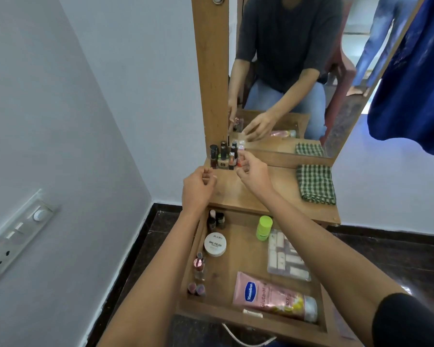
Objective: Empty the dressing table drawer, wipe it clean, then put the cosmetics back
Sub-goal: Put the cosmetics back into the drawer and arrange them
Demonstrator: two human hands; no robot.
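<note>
The wooden drawer (pixel 251 319) is pulled out below the table top (pixel 238 194). It holds a pink Vaseline tube (pixel 268 295), a white nail polish remover jar (pixel 215 244), a green jar (pixel 264 227), a clear pouch (pixel 285 256) and several small polish bottles (pixel 199 269) along its left side. More polish bottles (pixel 222 156) stand grouped at the table top's back left corner, by the mirror frame. My right hand (pixel 253 176) pinches a small pink-capped nail polish bottle (pixel 240 149) right beside that group. My left hand (pixel 198 184) hovers over the top's left edge, fingers curled with nothing seen in them.
A green checked cloth (pixel 315 184) lies folded on the right of the table top. The mirror (pixel 298 71) rises behind, a blue garment (pixel 411 96) hangs at the right, and a wall with a switch plate (pixel 18 236) closes in on the left. A white cord (pixel 246 340) hangs below the drawer front.
</note>
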